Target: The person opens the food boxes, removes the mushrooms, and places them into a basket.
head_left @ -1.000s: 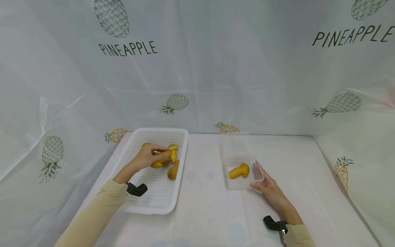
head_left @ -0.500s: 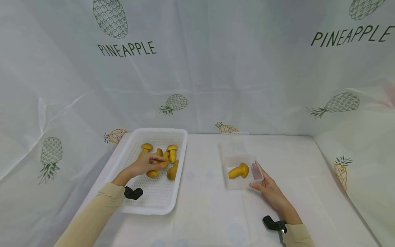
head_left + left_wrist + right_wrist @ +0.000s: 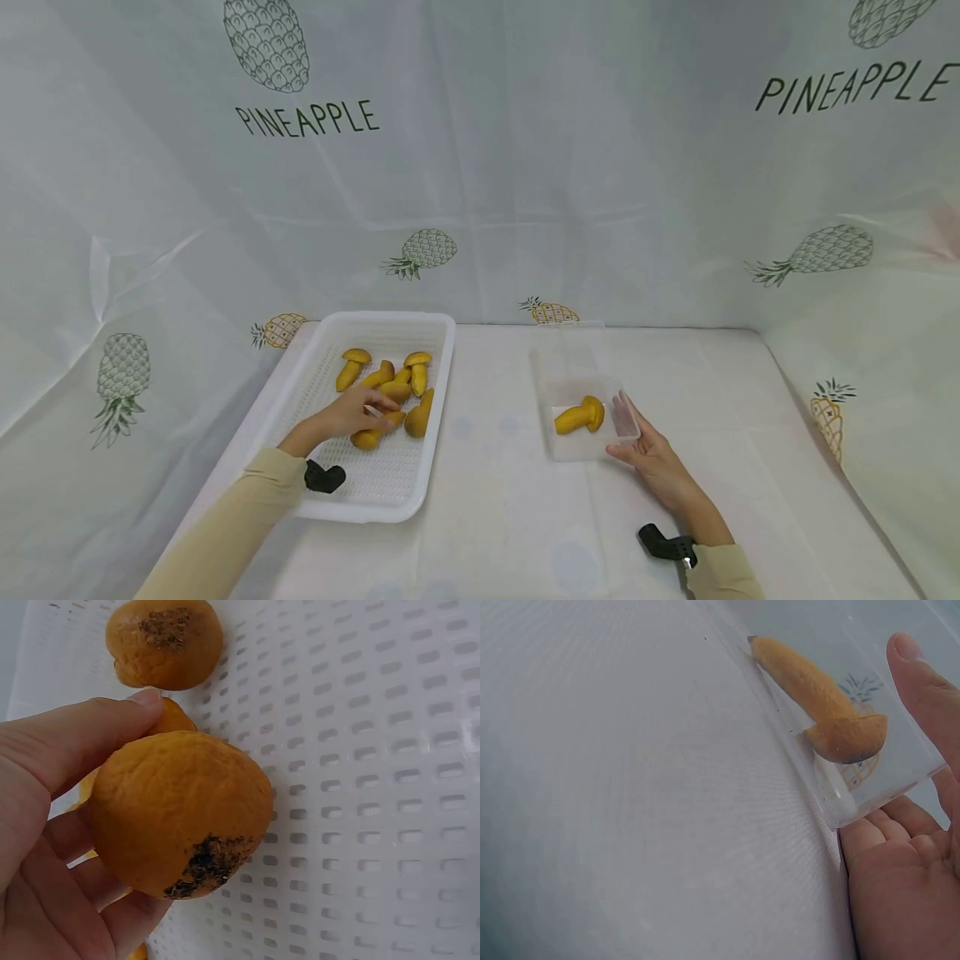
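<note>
My left hand (image 3: 358,414) reaches into a white perforated basket (image 3: 431,483) and pinches a yellow mushroom (image 3: 366,440). In the left wrist view its rounded cap (image 3: 184,802) faces the camera, dark specks on its lower side; the thumb lies above it, fingers curl beneath. Several more mushrooms lie just beyond this hand, one of them (image 3: 418,417) by the basket's right wall. Over to the right, my right hand (image 3: 656,462) grips a clear plastic box (image 3: 577,452) at its right side, thumb and fingers spread round the corner. One mushroom (image 3: 810,686) lies on its side in this box.
A clear lid (image 3: 570,346) stands up from the box's far side. White table cloth (image 3: 495,500) stretches between basket and box. Behind rises a white curtain (image 3: 510,167) printed with pineapples. Each wrist carries a black camera mount (image 3: 325,477).
My left hand has left the mushrooms farther back, drawn nearer within the basket, and now pinches a mushroom closer to me. My right hand stays at the box.
</note>
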A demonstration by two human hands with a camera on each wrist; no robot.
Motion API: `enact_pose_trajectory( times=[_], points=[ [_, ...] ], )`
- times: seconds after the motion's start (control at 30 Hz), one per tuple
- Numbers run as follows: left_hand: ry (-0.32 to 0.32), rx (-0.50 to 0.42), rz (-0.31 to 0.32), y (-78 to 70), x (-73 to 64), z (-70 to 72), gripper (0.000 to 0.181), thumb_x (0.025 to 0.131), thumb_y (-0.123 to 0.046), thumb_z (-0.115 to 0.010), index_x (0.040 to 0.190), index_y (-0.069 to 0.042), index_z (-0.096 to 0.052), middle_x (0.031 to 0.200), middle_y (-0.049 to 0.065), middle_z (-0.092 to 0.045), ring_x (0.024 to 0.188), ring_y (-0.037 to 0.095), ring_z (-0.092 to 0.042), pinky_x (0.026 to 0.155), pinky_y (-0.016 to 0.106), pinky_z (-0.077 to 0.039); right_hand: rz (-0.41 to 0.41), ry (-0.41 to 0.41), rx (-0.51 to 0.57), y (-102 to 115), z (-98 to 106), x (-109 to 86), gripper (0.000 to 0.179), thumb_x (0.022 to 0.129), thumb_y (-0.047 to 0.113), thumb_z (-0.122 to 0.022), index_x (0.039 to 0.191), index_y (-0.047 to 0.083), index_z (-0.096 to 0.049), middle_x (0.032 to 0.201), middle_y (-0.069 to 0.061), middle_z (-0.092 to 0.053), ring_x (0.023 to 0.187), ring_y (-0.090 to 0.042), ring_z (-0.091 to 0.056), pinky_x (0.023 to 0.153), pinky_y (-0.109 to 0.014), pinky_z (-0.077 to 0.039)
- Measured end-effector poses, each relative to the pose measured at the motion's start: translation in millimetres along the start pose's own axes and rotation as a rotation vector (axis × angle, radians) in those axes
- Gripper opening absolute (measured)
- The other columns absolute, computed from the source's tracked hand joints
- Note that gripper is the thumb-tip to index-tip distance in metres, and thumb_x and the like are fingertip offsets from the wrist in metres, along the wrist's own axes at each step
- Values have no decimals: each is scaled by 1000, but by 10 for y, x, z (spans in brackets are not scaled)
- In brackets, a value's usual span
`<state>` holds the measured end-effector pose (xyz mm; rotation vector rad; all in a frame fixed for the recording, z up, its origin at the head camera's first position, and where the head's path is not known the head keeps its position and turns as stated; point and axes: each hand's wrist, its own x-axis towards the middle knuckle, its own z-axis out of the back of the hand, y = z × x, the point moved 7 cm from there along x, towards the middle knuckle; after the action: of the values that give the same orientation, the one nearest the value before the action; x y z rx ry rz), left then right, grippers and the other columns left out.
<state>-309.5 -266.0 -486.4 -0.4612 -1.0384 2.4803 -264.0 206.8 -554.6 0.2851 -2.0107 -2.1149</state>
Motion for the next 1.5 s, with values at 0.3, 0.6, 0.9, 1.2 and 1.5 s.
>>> enact_pose_trajectory(
  times=[0.3,0.6,0.9,1.2,1.5],
  points=[
    [-22,27,1,15,-20,64,33,93,-18,-72,118,4,-69,108,9,-71,97,20,-64,81,30,-54,-4,-2,-5,-14,3,-8,93,94,5,-68,161,33,-11,166,-11,-1,150,-32,3,102,-3,-24],
    [-49,-17,11,-120,-7,200,35,96,-14,-68,123,8,-65,109,14,-70,94,25,-65,77,33,-56,-9,-4,-7,-15,4,-11,93,94,6,-69,161,34,-11,166,-10,-1,150,-32,2,102,-3,-25],
    [-165,-28,-65,-457,115,302,36,96,-17,-69,125,4,-66,119,14,-69,110,33,-61,93,45,-50,-12,-8,-27,-29,16,0,93,94,7,-70,161,35,-11,166,-10,-3,150,-34,0,101,-4,-26],
    [-160,-310,-74,-1004,394,83,39,97,-11,-66,133,4,-59,132,19,-61,113,36,-62,89,41,-56,-7,-3,-29,-38,18,3,93,94,7,-69,161,35,-11,167,-9,-3,150,-33,1,101,-3,-24],
    [-152,-415,-66,-1567,748,-288,36,96,-9,-67,130,2,-61,127,23,-62,107,30,-67,88,37,-56,17,5,-19,-14,24,-8,92,95,8,-69,161,32,-11,166,-10,-4,150,-33,0,102,-4,-24]
  ],
)
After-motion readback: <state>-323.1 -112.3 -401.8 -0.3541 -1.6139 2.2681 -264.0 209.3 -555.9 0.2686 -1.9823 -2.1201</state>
